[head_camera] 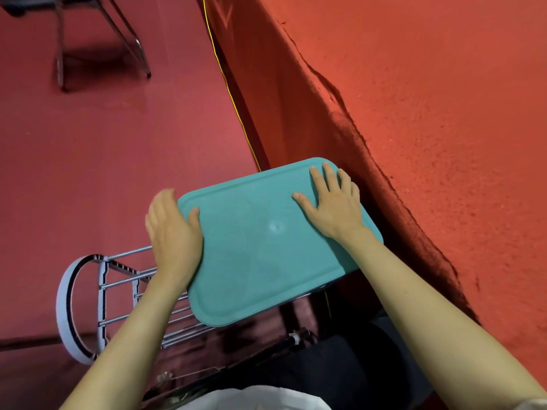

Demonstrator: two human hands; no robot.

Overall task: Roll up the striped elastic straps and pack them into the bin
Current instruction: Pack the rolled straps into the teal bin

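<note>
A teal rectangular plastic lid with rounded corners (266, 255) is seen closed over the bin, so the bin's body is almost wholly hidden and the striped straps cannot be seen. A small round moulding dimple is borne at the lid's middle. The lid is placed just beside the draped edge of the bench, which is covered in a coarse orange-red cloth (429, 113), and above the bars of a grey metal wire rack (118, 281) that is set on the red floor (103, 149).

The right hand (334, 202) is laid flat on the lid's far right corner, its grip wide, with fingers spread and straight. The left hand (173, 229) is set against the lid's left edge; its thumb (194, 214) is rested on the top surface, while its fingers are blurred and are held fairly straight, so the grip is seen as wide and nothing is clasped.

A thin yellow cable (233, 105) is run along the foot of the bench cloth. Dark metal chair legs (130, 37) are seen on the floor at the far left.
</note>
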